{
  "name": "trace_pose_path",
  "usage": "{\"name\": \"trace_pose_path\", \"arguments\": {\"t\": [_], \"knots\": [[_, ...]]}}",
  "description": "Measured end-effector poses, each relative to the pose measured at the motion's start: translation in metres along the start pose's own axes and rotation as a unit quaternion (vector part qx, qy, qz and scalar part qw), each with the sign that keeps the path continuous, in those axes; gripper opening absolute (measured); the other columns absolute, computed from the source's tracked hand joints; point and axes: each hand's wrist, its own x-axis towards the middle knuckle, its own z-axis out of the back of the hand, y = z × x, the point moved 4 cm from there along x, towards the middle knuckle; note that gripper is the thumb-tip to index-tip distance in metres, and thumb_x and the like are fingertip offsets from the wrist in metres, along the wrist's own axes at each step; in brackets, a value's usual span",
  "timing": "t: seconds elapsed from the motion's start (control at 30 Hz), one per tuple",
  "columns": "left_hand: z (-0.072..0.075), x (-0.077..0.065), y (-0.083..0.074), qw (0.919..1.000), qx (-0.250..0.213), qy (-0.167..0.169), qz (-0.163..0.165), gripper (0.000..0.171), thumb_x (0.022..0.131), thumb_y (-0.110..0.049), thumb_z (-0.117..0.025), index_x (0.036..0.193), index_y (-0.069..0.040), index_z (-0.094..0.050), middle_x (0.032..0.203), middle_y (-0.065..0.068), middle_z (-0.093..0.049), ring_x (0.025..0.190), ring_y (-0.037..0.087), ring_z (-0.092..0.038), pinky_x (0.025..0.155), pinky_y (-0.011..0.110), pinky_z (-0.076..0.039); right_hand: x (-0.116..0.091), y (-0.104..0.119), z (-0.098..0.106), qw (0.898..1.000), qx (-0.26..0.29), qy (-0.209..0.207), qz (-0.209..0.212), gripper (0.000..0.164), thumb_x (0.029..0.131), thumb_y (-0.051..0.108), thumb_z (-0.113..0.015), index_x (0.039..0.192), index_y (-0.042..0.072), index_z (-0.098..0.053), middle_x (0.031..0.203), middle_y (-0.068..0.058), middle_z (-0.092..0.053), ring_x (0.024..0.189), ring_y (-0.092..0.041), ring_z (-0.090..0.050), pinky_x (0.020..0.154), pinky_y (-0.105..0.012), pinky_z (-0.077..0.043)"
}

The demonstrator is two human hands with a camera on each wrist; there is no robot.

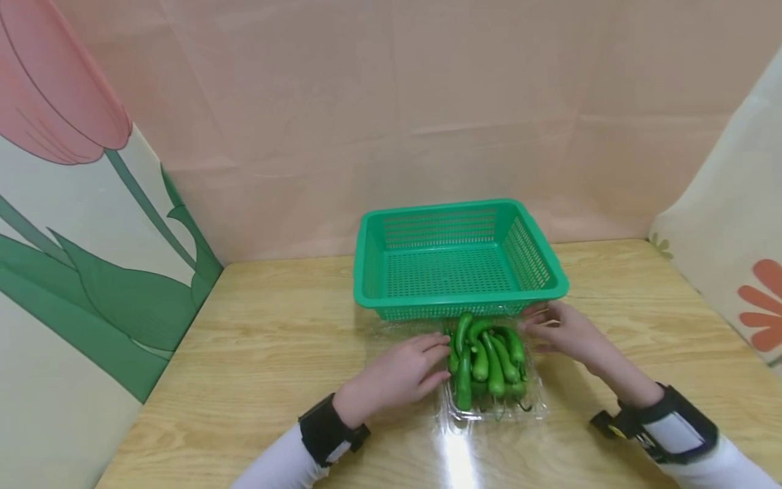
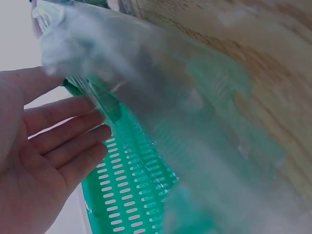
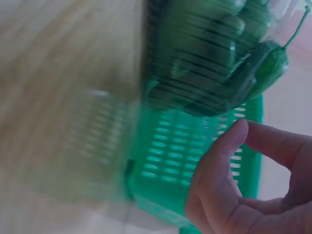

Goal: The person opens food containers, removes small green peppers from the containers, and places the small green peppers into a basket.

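Note:
Several green peppers lie heaped in a clear plastic container on the table. My left hand is at the container's left side, its fingers extended and the tips right by the peppers. In the left wrist view the clear plastic stretches past those straight fingers. At the container's far right corner is my right hand, fingers loosely bent beside the peppers. The right wrist view has its thumb and a fingertip close together, just below a pepper seen at the plastic wall.
A green slotted basket stands directly behind the container, with nothing in it. Clear plastic also spreads left of the peppers, in front of the basket. A pink sheet hangs along the back edge of the wooden table.

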Motion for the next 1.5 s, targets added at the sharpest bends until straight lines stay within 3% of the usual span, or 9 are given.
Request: {"name": "trace_pose_path", "arguments": {"t": [0.2, 0.4, 0.57, 0.67, 1.07, 1.3, 1.5], "knots": [[-0.001, 0.001, 0.001, 1.0, 0.003, 0.003, 0.002, 0.04, 0.096, -0.036, -0.054, 0.123, -0.008, -0.059, 0.135, 0.01, -0.055, 0.125, 0.019, -0.053, 0.108, 0.027, -0.041, -0.009, 0.018, -0.001, 0.994, -0.098, -0.028, 0.041, 0.037, 0.094, 0.028, -0.059, 0.113, -0.003, -0.058, 0.103, -0.019, -0.064, 0.085, -0.022, -0.065, 0.062, -0.027, -0.06], [0.0, 0.0, 0.0, 0.9999, 0.003, 0.012, 0.005, 0.041, 0.096, -0.036, -0.053, 0.125, -0.007, -0.058, 0.136, 0.01, -0.054, 0.126, 0.019, -0.052, 0.109, 0.027, -0.041, -0.017, 0.032, -0.006, 0.981, -0.174, -0.044, 0.079, 0.028, 0.091, 0.029, -0.064, 0.103, 0.003, -0.066, 0.09, -0.008, -0.069, 0.072, -0.017, -0.067, 0.054, -0.019, -0.056], [0.0, -0.001, 0.0, 0.9999, 0.004, 0.012, 0.004, 0.041, 0.097, -0.036, -0.052, 0.125, -0.007, -0.058, 0.136, 0.011, -0.054, 0.126, 0.019, -0.052, 0.109, 0.027, -0.04, -0.021, 0.04, -0.011, 0.96, -0.251, -0.07, 0.105, 0.028, 0.088, 0.031, -0.067, 0.099, 0.005, -0.07, 0.083, -0.002, -0.071, 0.071, -0.014, -0.065, 0.059, -0.027, -0.057], [-0.001, -0.001, 0.0, 0.9999, 0.005, 0.01, 0.003, 0.04, 0.096, -0.036, -0.053, 0.125, -0.007, -0.058, 0.136, 0.011, -0.054, 0.125, 0.019, -0.052, 0.109, 0.027, -0.041, -0.021, 0.044, -0.015, 0.953, -0.273, -0.071, 0.109, 0.03, 0.088, 0.031, -0.067, 0.099, 0.004, -0.071, 0.083, -0.004, -0.072, 0.072, -0.015, -0.066, 0.064, -0.035, -0.058], [-0.002, -0.001, -0.001, 1.0, 0.006, 0.008, -0.002, 0.041, 0.097, -0.036, -0.052, 0.125, -0.007, -0.058, 0.136, 0.011, -0.054, 0.126, 0.019, -0.052, 0.109, 0.027, -0.041, -0.026, 0.047, -0.021, 0.961, -0.257, -0.051, 0.087, 0.041, 0.087, 0.038, -0.066, 0.104, 0.0, -0.068, 0.084, -0.006, -0.071, 0.072, -0.019, -0.068, 0.063, -0.035, -0.059], [-0.003, 0.0, -0.001, 0.9999, 0.014, 0.001, -0.008, 0.041, 0.097, -0.036, -0.052, 0.124, -0.006, -0.058, 0.135, 0.011, -0.055, 0.125, 0.019, -0.053, 0.108, 0.026, -0.041, -0.029, 0.048, -0.021, 0.968, -0.232, -0.043, 0.083, 0.046, 0.083, 0.035, -0.072, 0.107, -0.004, -0.065, 0.085, -0.01, -0.071, 0.071, -0.019, -0.068, 0.053, -0.019, -0.055], [-0.002, 0.0, -0.001, 0.9999, 0.009, 0.009, -0.003, 0.041, 0.097, -0.036, -0.052, 0.125, -0.006, -0.058, 0.136, 0.011, -0.054, 0.126, 0.019, -0.052, 0.109, 0.027, -0.04, -0.031, 0.048, -0.019, 0.974, -0.215, -0.027, 0.065, 0.052, 0.082, 0.036, -0.072, 0.109, -0.007, -0.064, 0.09, -0.015, -0.071, 0.073, -0.021, -0.069, 0.052, -0.018, -0.055]]}}
